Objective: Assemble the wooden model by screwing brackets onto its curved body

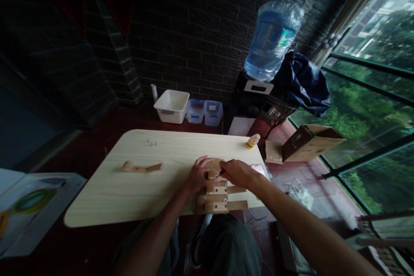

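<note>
A brown cardboard model (216, 198) lies at the table's front edge, close to my knees. Flat strips stick out from its right side, and dark round fasteners show on its cross pieces. My left hand (197, 177) grips the model's upper left part, fingers along the far side and thumb nearer me. Closed above the upper right part is my right hand (237, 171), around a small dark tool (222, 173) whose tip meets the cardboard. Most of that tool is hidden, so its kind is unclear. A separate bent cardboard strip (142, 168) lies to the left.
Several small metal pieces (151, 142) lie on the pale wooden table (106, 198). A yellow-capped bottle (252, 141) and a phone (258, 168) sit at the right. Beyond are plastic bins (171, 105), a water dispenser (246, 108) and a cardboard box (307, 144).
</note>
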`<state>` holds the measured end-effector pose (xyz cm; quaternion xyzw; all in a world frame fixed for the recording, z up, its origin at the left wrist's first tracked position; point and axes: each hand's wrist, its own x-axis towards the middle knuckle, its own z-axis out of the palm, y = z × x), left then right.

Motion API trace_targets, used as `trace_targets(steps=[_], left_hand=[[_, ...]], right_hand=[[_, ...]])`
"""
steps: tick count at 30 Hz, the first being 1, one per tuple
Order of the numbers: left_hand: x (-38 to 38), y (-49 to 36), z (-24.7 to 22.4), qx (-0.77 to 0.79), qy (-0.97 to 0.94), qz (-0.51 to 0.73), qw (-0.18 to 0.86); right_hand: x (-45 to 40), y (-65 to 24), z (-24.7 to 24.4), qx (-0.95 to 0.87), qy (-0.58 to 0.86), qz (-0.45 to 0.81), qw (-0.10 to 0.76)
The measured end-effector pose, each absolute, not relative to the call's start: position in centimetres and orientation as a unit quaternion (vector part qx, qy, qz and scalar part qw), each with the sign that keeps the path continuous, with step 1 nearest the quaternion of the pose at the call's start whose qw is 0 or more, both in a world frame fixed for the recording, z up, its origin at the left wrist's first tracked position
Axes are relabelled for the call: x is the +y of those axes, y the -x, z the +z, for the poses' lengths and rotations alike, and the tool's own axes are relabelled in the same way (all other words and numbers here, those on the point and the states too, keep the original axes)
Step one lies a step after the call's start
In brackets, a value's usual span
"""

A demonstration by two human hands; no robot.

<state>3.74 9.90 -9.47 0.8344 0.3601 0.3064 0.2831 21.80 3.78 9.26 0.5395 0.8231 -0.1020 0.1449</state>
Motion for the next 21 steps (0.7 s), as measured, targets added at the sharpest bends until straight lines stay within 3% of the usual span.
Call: trace_targets(steps=[10,21], left_hand=[[10.2,-3.7,-9.9,0.366,-0.839,0.289,0.28],[10.0,-3.6,-9.4,0.358,-0.839,0.298,0.282]], right_hand=[[4.3,-22.3,7.4,0.789,-0.593,-0.123,0.105],[3.7,-21.2,9.6,0.816,-0.549,-0.102,0.153]])
